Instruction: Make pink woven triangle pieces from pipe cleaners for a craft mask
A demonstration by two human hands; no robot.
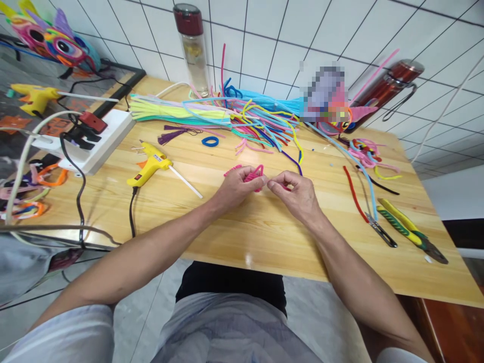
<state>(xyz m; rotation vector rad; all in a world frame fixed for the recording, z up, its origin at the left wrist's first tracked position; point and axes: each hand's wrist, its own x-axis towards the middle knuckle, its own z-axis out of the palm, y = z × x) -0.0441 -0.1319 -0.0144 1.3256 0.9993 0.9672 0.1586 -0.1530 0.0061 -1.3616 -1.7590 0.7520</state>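
Note:
Over the middle of the wooden table, my left hand (pixel 242 185) is closed around a bent pink pipe cleaner (pixel 254 175), whose zigzag loops stick out past the fingers and thumb. Just to its right, my right hand (pixel 297 192) makes a pinch with thumb and forefinger. A bit of pink shows under those fingers, probably the pipe cleaner's end, though most of it is hidden. The fingertips of both hands nearly meet. Behind them lies a heap of loose pipe cleaners (pixel 264 121) in many colours. A blue coil (pixel 209 141) rests to the left of the heap.
A yellow glue gun (pixel 153 164) with a white stick lies left, near a white power strip (pixel 100 143). Thread snips (pixel 381 233) and yellow-green pliers (pixel 414 231) lie right. A clear bottle (pixel 192 55) and a red flask (pixel 389 88) stand along the tiled wall.

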